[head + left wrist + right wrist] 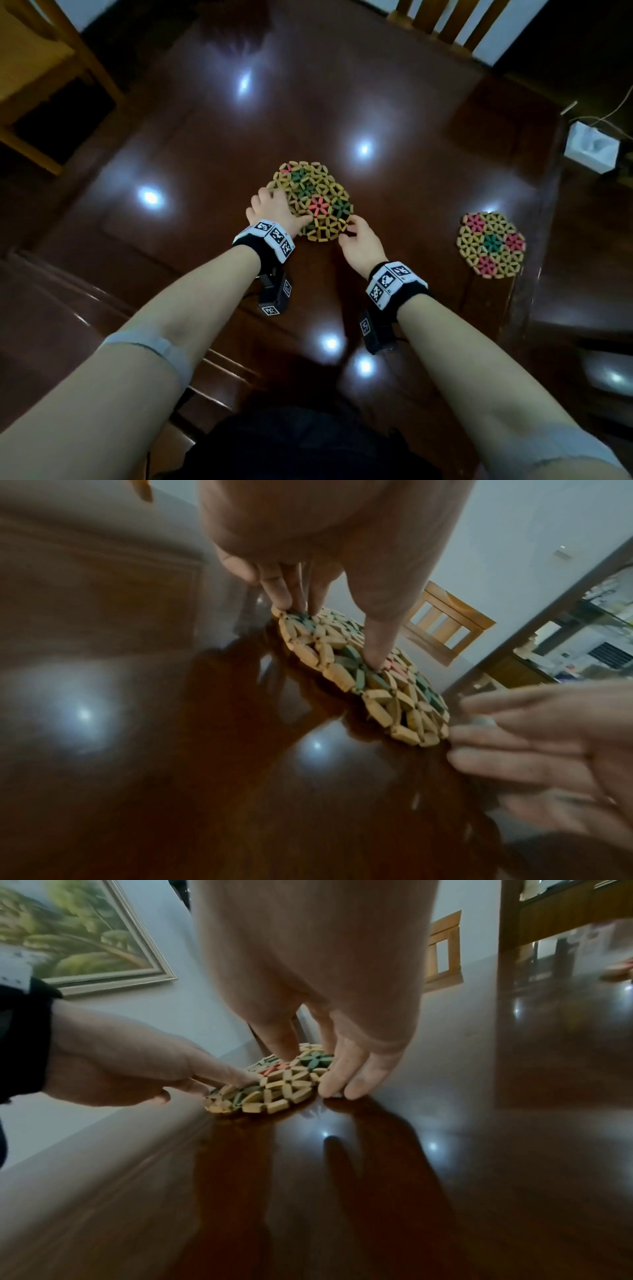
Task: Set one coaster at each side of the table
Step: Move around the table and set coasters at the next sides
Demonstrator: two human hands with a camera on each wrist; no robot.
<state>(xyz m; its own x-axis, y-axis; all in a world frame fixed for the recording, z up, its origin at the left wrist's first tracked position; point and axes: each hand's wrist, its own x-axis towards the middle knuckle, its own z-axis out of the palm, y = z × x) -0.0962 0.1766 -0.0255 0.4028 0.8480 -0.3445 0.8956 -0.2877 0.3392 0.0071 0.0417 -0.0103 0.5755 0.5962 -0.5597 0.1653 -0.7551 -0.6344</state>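
A round coaster point(318, 195) of tan, green and pink wooden beads lies mid-table on the dark glossy table point(205, 154). I cannot tell whether more coasters lie under it. My left hand point(274, 209) presses straight fingers point(380, 642) down on its left part point(377, 693). My right hand point(359, 240) reaches its near right edge, and its straight fingertips point(342, 1080) touch the table beside the beads point(284, 1085). A second coaster point(491, 243) lies flat by the table's right edge, apart from both hands.
A wooden chair point(44, 85) stands at the far left and another chair back point(445, 20) at the far side. A white box point(591, 147) with a cord sits beyond the right edge. Ceiling lights glare on the tabletop.
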